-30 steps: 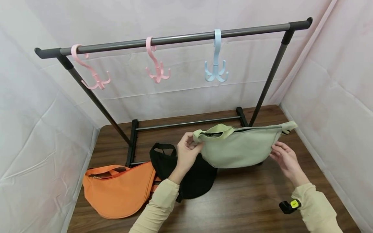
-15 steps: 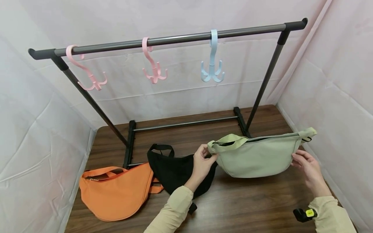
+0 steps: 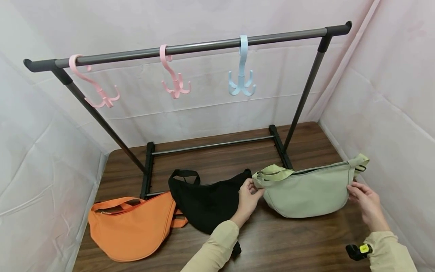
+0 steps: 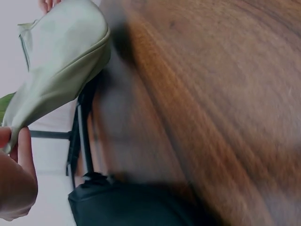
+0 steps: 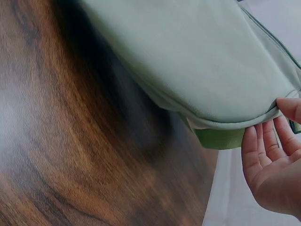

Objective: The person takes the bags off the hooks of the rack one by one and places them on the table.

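Observation:
A pale green zippered crossbody bag (image 3: 307, 190) is held between both hands over the right part of the table. My left hand (image 3: 249, 200) pinches its left end near the folded strap, with thumb and fingers closed on the fabric in the left wrist view. At the other end my right hand (image 3: 367, 204) pinches the edge seam, thumb on one side and fingers on the other. The bag's lower edge hangs close over the wood, with a dark shadow beneath it in both wrist views. Just left of it lies a black crossbody bag (image 3: 204, 202), partly behind my left hand.
An orange crossbody bag (image 3: 132, 226) lies at the left of the brown wooden table (image 3: 285, 245). Behind stands a dark metal rack (image 3: 204, 46). From its bar hang two pink hooks (image 3: 175, 85) and a light blue hook (image 3: 242, 75). White cloth walls enclose the table.
Both hands have moved right and down with the green bag, bringing it lower toward the table. More of the black bag now shows. The head view has shifted slightly.

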`<state>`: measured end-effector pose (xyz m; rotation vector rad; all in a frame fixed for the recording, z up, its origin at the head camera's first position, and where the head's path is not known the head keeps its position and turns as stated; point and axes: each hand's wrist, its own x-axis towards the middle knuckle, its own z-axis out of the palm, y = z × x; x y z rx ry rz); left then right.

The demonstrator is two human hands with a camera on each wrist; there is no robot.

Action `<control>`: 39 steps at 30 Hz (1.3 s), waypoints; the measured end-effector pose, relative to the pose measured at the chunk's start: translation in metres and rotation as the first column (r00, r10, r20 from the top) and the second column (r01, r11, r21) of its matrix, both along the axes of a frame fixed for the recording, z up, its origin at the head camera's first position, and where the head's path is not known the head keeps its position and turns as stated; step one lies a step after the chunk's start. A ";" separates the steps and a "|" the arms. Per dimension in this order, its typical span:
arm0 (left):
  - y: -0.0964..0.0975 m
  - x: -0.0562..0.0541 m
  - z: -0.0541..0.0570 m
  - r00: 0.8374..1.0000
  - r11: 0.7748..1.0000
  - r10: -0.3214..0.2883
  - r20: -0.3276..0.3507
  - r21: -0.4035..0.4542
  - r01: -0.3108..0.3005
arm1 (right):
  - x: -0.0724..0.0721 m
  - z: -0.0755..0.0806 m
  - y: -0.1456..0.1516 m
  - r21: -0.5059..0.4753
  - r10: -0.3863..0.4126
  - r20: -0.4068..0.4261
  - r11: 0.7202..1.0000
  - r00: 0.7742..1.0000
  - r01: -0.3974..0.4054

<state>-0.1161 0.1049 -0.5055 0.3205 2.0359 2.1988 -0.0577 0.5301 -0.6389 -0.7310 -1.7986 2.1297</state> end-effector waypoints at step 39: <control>0.027 -0.018 -0.061 0.924 0.994 -0.069 0.376 0.099 0.034 | -0.034 0.082 -0.055 0.254 0.060 0.452 0.948 0.890 -0.193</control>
